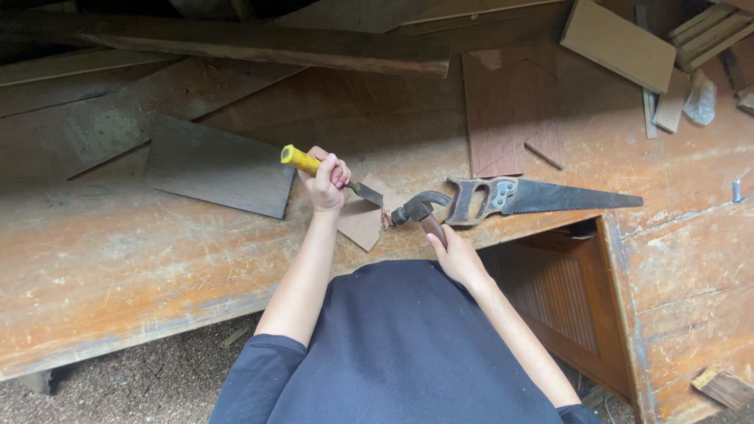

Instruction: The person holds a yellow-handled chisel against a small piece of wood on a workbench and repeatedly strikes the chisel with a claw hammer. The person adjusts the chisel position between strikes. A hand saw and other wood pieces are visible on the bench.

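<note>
My left hand (326, 184) grips a chisel (302, 161) by its yellow handle, the metal blade pointing right and down onto a small brown wooden piece (361, 222) on the workbench. My right hand (458, 255) holds a claw hammer (416, 210) by its brown handle, with the dark head lying just right of the chisel blade, close to the wooden piece's right edge. Both forearms reach up from my dark shirt at the bottom of the view.
A handsaw (542, 196) with a wooden grip lies right of the hammer. A dark grey board (220, 169) lies left of my left hand. Brown plywood pieces (510, 110) and stacked offcuts (620, 43) sit further back on the worn wooden workbench (118, 267). A long plank (259, 43) crosses the back.
</note>
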